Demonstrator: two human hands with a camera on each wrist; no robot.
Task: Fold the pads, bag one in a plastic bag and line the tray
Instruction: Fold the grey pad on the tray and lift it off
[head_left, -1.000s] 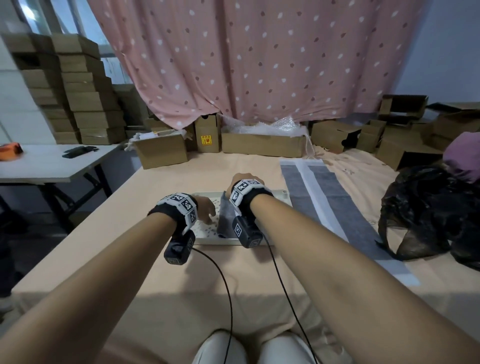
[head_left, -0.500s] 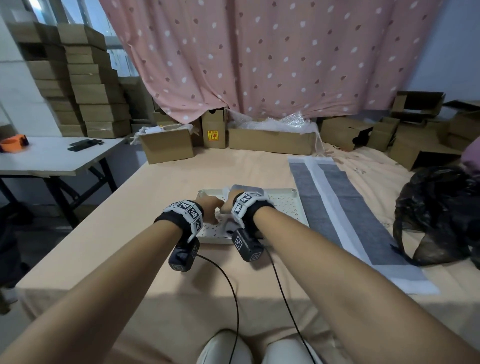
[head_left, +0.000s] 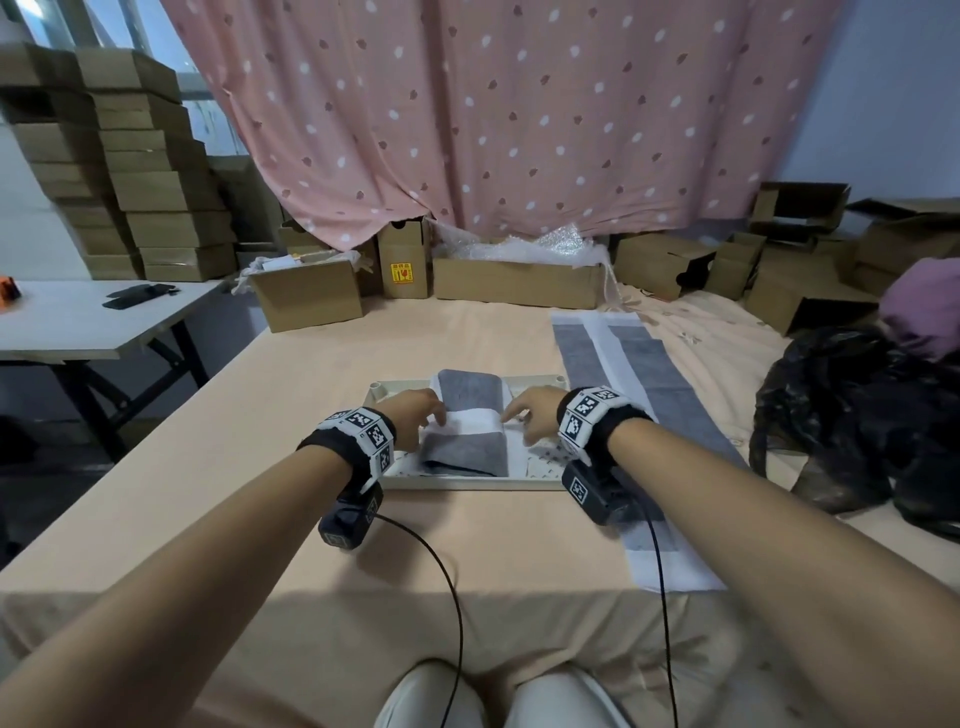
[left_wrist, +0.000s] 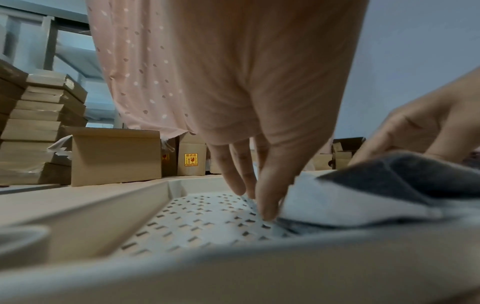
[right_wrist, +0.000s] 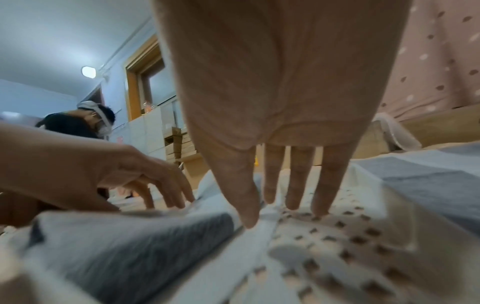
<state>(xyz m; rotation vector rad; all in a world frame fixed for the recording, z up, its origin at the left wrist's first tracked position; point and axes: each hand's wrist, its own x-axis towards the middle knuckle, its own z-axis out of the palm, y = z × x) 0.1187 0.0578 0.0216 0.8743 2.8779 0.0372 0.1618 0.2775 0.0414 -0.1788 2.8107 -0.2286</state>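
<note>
Left fingers straight, pointing down, tips pressing the white edge of the folded pad onto the tray floor; holding nothing. Right fingers likewise straight and spread, tips resting on the pad's other white edge and on the perforated floor beside it; nothing gripped. Left hand and right hand flanking the pad, one on each side.

Pad lying inside the tray, roughly in the middle, folded into a soft thick bundle: grey fibrous panels at near and far ends, a white smooth band across the centre, rounded puffy folds. Tray shallow, rectangular, cream plastic, floor dotted with small slots, low rim all round.

Tray sitting on a worktop draped in peach cloth. Just right of the tray, a second pad spread flat and long: two grey strips, white strip between, white border. Further right, a crumpled black bag, glossy. Behind, brown cardboard boxes and a pink spotted curtain.
</note>
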